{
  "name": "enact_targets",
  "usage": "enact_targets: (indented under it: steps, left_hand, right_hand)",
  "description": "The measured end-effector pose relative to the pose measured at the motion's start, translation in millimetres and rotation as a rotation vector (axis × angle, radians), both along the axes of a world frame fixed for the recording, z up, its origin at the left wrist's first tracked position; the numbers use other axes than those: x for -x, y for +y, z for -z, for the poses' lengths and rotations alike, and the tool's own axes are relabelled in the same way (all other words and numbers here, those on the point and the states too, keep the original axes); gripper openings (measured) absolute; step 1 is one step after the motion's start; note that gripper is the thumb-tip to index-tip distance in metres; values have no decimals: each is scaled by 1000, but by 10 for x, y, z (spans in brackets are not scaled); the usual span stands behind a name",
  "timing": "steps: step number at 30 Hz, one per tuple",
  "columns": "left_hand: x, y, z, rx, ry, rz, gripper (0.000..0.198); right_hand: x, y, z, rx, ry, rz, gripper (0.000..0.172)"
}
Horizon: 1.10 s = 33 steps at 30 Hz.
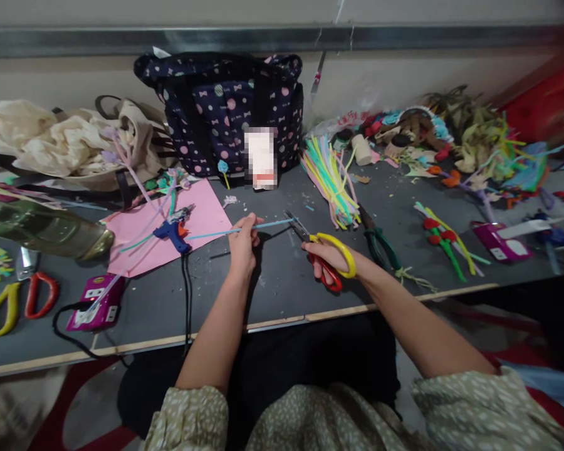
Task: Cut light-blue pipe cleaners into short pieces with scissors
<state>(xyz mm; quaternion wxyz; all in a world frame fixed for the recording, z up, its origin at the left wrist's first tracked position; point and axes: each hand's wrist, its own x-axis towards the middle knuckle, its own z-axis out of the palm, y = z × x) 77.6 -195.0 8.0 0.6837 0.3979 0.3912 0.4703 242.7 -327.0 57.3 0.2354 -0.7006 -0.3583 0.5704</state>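
My left hand (242, 245) pinches a thin light-blue stick (225, 232) that runs level across the grey table (282, 294), from near the blue glue gun (173, 230) to the scissor blades. My right hand (326, 255) grips scissors (324, 250) with one yellow and one red handle loop. Their blades are parted at the stick's right end (292, 220).
A pink sheet (202, 219) lies under the glue gun. A bundle of coloured sticks (331, 181) and green pliers (380, 241) lie right of the scissors. A dotted dark bag (225, 113) stands at the back. Another pair of scissors (19, 300) and a purple box (96, 304) lie left.
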Motion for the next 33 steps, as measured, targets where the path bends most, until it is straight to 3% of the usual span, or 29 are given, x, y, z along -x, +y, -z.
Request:
enact_targets:
  steps: [8, 16, 33]
  left_hand:
    - [-23, -3, 30, 31, 49, 35, 39]
    - [-3, 8, 62, 19, 29, 37, 39]
    - [21, 23, 53, 20, 7, 31, 39]
  right_hand:
    - [24, 47, 78, 54, -57, -10, 52]
    - [59, 27, 56, -19, -38, 20, 49]
    - [96, 30, 180, -114, -37, 91, 15]
